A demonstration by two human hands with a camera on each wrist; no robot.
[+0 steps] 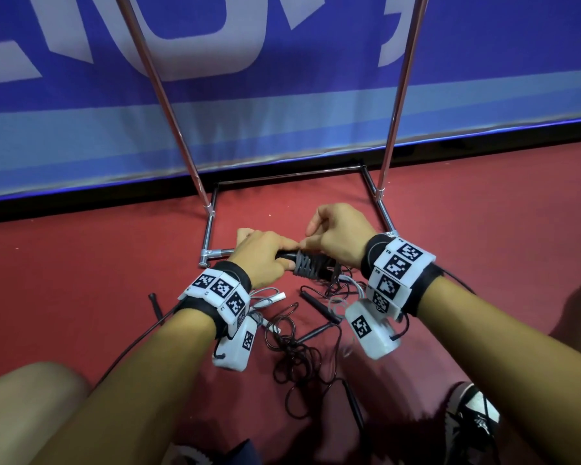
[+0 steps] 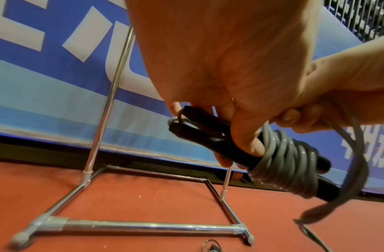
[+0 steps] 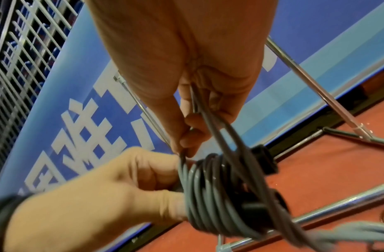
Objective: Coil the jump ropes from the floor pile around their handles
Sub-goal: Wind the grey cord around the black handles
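Note:
My left hand (image 1: 265,255) grips two black jump-rope handles (image 2: 210,136) held side by side above the red floor. A grey rope (image 1: 307,265) is wound in several turns around them; the coil (image 2: 288,162) sits just past my left fingers (image 3: 143,184). My right hand (image 1: 332,236) pinches the loose grey rope strands (image 3: 210,119) above the coil (image 3: 208,196), and the slack trails down to the right (image 2: 350,179). Below my wrists lies the floor pile of tangled black ropes (image 1: 296,350) with black handles (image 1: 319,307).
A chrome rack frame (image 1: 212,226) stands on the red floor (image 1: 98,263) just beyond my hands, its uprights (image 1: 396,95) rising against a blue banner wall (image 1: 282,78). A white-handled rope (image 1: 275,296) lies under my left wrist. My knees and a shoe (image 1: 473,417) flank the pile.

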